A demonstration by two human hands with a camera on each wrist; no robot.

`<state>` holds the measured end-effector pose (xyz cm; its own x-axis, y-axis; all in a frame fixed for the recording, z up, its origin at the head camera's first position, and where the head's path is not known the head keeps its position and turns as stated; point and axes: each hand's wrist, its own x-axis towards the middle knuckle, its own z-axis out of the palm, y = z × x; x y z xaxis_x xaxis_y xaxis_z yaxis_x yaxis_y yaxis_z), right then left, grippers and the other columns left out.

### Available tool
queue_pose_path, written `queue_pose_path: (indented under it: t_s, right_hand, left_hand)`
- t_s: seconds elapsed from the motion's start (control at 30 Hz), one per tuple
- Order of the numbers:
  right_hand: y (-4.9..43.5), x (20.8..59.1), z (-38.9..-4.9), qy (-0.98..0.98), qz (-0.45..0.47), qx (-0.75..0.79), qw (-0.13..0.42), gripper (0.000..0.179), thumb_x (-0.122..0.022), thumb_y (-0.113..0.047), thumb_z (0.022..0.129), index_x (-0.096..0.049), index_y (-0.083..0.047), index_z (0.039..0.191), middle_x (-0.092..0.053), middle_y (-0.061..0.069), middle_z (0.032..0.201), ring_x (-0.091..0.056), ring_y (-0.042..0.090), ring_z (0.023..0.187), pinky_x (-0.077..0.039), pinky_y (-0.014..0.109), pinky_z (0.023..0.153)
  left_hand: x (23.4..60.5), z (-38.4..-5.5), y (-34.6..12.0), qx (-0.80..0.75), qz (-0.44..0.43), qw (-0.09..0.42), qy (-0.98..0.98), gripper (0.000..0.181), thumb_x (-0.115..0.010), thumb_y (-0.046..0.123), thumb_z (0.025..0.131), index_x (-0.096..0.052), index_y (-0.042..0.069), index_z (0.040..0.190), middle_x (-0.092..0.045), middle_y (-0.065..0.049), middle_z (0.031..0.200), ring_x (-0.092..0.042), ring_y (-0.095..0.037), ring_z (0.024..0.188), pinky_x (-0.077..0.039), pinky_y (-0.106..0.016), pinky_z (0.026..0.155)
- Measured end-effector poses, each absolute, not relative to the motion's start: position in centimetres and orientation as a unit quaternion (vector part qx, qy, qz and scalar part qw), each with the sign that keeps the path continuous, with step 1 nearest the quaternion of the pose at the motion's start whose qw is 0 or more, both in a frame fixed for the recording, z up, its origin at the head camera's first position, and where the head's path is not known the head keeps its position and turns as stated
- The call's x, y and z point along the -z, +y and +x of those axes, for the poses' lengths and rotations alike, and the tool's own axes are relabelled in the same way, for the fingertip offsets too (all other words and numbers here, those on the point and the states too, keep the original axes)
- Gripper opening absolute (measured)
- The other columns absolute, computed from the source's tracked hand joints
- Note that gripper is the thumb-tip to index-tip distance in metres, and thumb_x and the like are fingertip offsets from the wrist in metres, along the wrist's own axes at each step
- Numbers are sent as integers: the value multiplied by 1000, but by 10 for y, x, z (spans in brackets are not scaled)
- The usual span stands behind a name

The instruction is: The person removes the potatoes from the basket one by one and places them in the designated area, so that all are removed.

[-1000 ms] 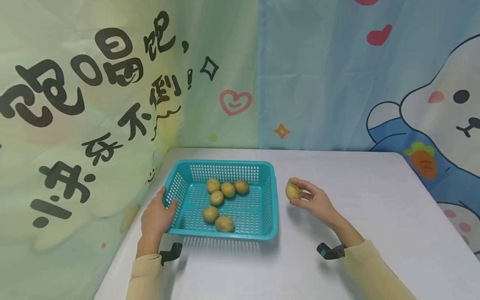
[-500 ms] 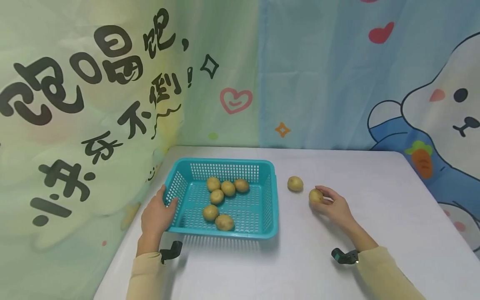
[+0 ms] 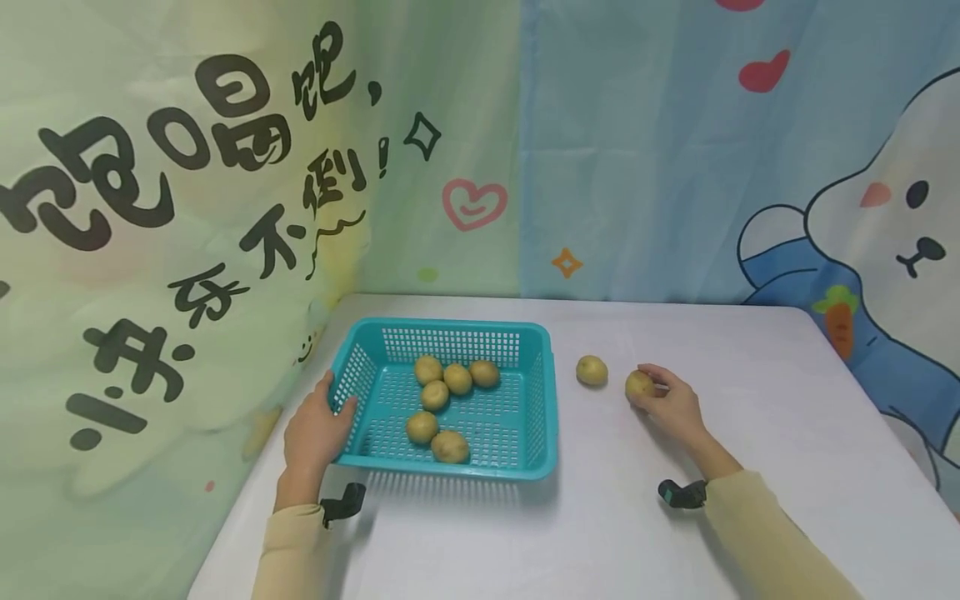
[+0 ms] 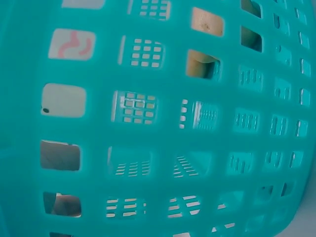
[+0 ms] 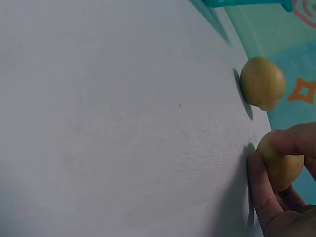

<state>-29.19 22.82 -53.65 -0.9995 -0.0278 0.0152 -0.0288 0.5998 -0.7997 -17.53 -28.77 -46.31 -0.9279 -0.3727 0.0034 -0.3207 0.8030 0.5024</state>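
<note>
A turquoise plastic basket with lattice walls stands on the table, with several potatoes spread over its floor. My left hand grips the basket's left side, thumb over the rim and fingers along the outside. In the left wrist view the basket's perforated wall fills the picture, and that hand is hidden. To the right of the basket, my right hand holds a potato between thumb and fingers, low over the tabletop. Another potato lies loose on the table between the basket and that hand.
The white table reaches back to a printed cloth backdrop. At the left, a green cloth with black lettering borders the table edge. Each wrist carries a small dark camera, such as the right wrist camera.
My right hand has moved right from beside the basket, holding a potato. The loose potato now shows separately where that hand was. My left hand and the basket have stayed in place.
</note>
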Motion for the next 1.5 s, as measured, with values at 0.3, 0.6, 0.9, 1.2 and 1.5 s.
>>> queue_pose_path:
  t_s: [0.3, 0.6, 0.9, 1.2, 1.5]
  right_hand:
    - [228, 536, -305, -893, 4, -449, -17, 58, -66, -15, 90, -45, -4, 143, -42, 28, 144, -50, 44, 122, -48, 51, 94]
    - [231, 543, -307, -893, 22, -449, -35, 60, -64, -18, 92, -42, -3, 145, -41, 28, 144, -47, 46, 126, -45, 53, 97]
    - [235, 547, -311, -879, 20, -471, -73, 68, -67, -22, 92, -35, -4, 149, -35, 30, 148, -41, 46, 129, -36, 56, 104]
    - [237, 543, -319, -874, 16, -478, -84, 74, -68, -23, 91, -31, 0, 150, -33, 32, 148, -40, 46, 128, -35, 55, 105]
    - [247, 535, -316, -866, 10, -492, -82, 74, -68, -24, 92, -30, -2, 151, -39, 28, 146, -44, 42, 129, -48, 34, 95]
  left_hand:
    - [460, -177, -288, 255, 187, 52, -947, 69, -50, 38, 99, -25, 6, 154, -45, -28, 143, -51, -46, 121, -44, -59, 89]
    - [458, -176, -287, 256, 183, 43, -948, 69, -50, 37, 99, -25, 6, 154, -45, -29, 142, -51, -46, 121, -44, -59, 89]
    - [466, -174, -288, 249, 184, 46, -950, 69, -50, 37, 98, -26, 4, 154, -46, -29, 142, -52, -46, 121, -45, -59, 89]
    - [466, -175, -289, 258, 187, 49, -947, 70, -50, 38, 98, -25, 5, 154, -45, -29, 143, -50, -46, 122, -44, -59, 90]
    - [466, -177, -288, 261, 193, 54, -944, 69, -51, 38, 98, -26, 5, 154, -45, -28, 143, -50, -45, 123, -43, -59, 92]
